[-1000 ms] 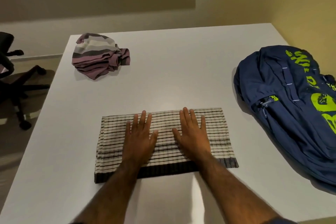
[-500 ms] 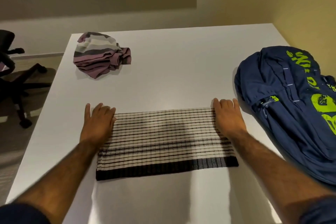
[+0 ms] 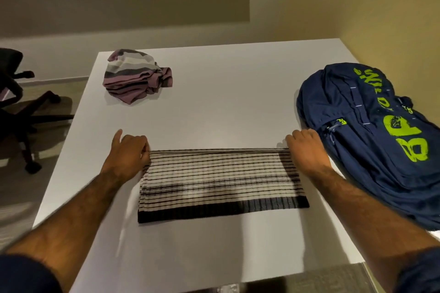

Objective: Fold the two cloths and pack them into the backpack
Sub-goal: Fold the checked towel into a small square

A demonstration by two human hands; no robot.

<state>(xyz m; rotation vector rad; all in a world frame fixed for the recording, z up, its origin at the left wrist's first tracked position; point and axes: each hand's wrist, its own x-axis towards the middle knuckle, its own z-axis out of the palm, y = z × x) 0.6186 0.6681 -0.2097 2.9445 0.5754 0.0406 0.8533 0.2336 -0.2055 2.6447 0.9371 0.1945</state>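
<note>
A cream cloth with black stripes (image 3: 221, 181) lies folded flat as a rectangle on the white table (image 3: 226, 102), near the front. My left hand (image 3: 128, 154) pinches its far left corner with curled fingers. At the far right corner my right hand (image 3: 306, 152) grips the cloth in the same way, and the far edge is lifted slightly. A crumpled purple, grey and white striped cloth (image 3: 135, 76) sits at the back left of the table. The navy backpack (image 3: 381, 135) with lime green lettering lies on its side at the right edge, touching my right hand.
A black office chair (image 3: 16, 107) stands on the floor to the left of the table. A yellowish wall runs along the right side behind the backpack. The table's front edge is close to my body.
My hands slid from the cloth's middle out to its far corners. There the flat fingers curled and took hold of the far edge.
</note>
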